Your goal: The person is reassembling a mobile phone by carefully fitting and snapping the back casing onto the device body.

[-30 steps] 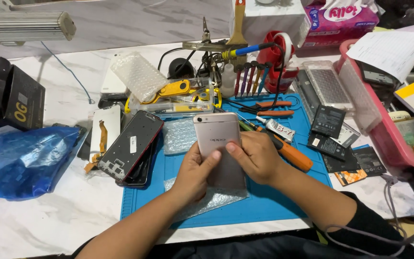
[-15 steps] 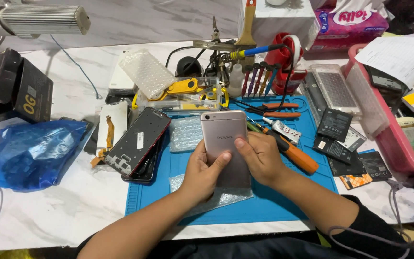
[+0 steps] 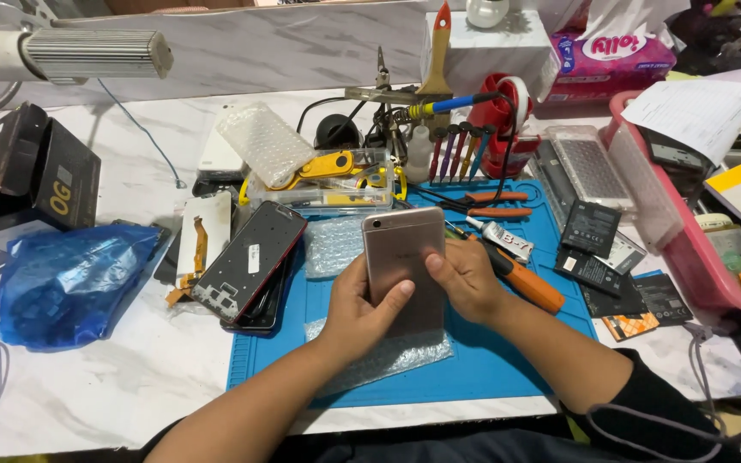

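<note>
1. A rose-gold phone (image 3: 404, 267) is held back-side up over the blue work mat (image 3: 508, 369), above a sheet of bubble wrap (image 3: 388, 360). It is gripped from both sides.
2. The left hand (image 3: 355, 310) is closed around the phone's left edge, its thumb laid across the lower back cover.
3. The right hand (image 3: 466, 279) is closed on the right edge, its thumb pressed onto the middle of the back.
4. Compared with a second ago, little is changed: the phone is kept in the same two-handed grip at the same spot over the mat; only the thumbs appear slightly shifted on the cover.
5. Judgement: the work on the back cover is at a pressing or checking stage, with no tool taken up.
6. An orange-handled screwdriver (image 3: 529, 287) lies just beside the right wrist, untouched. A dismantled phone frame (image 3: 250, 261) rests to the left, partly on the mat's edge.
</note>
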